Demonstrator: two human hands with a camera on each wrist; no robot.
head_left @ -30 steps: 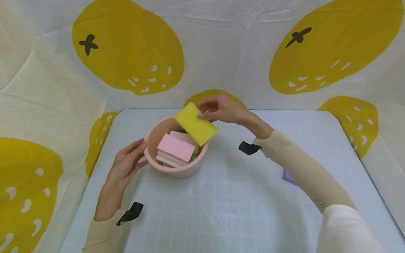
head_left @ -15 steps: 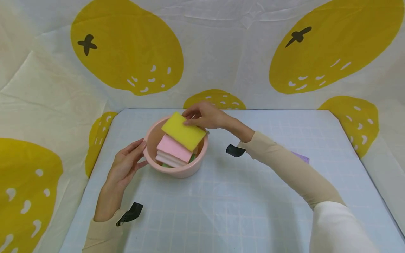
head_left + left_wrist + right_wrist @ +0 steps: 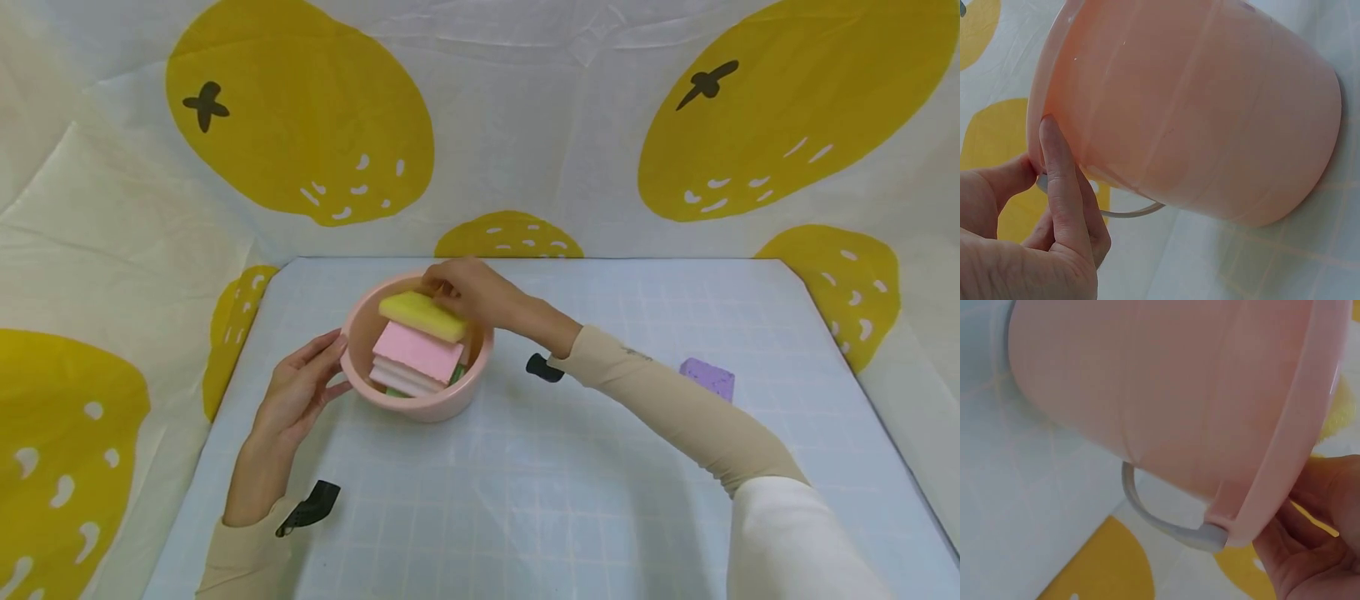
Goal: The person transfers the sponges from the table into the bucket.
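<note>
A pink bucket (image 3: 433, 408) stands on the table, left of centre. My left hand (image 3: 291, 392) grips its rim at the left side; in the left wrist view, thumb and fingers of the left hand (image 3: 1063, 219) are at the rim. Over the bucket's far right rim reaches my right hand (image 3: 480, 293), pinching a yellow sponge (image 3: 418, 315) tilted inside the mouth. Below it lies a pink sponge (image 3: 418, 350) on white layers (image 3: 405, 379), with a bit of green (image 3: 456, 375) beside them. The right wrist view shows the right hand (image 3: 1316, 540) by the rim, its fingertips partly hidden.
A purple sponge (image 3: 708, 377) lies on the right of the table (image 3: 525, 500), close to my right forearm. The bucket's grey handle (image 3: 1169, 526) hangs down at its far side. A lemon-printed cloth (image 3: 525, 125) rises behind the table.
My right hand has moved left and down with the yellow sponge, from above the rim into the bucket. The purple sponge has come into fuller view. My left hand stays put.
</note>
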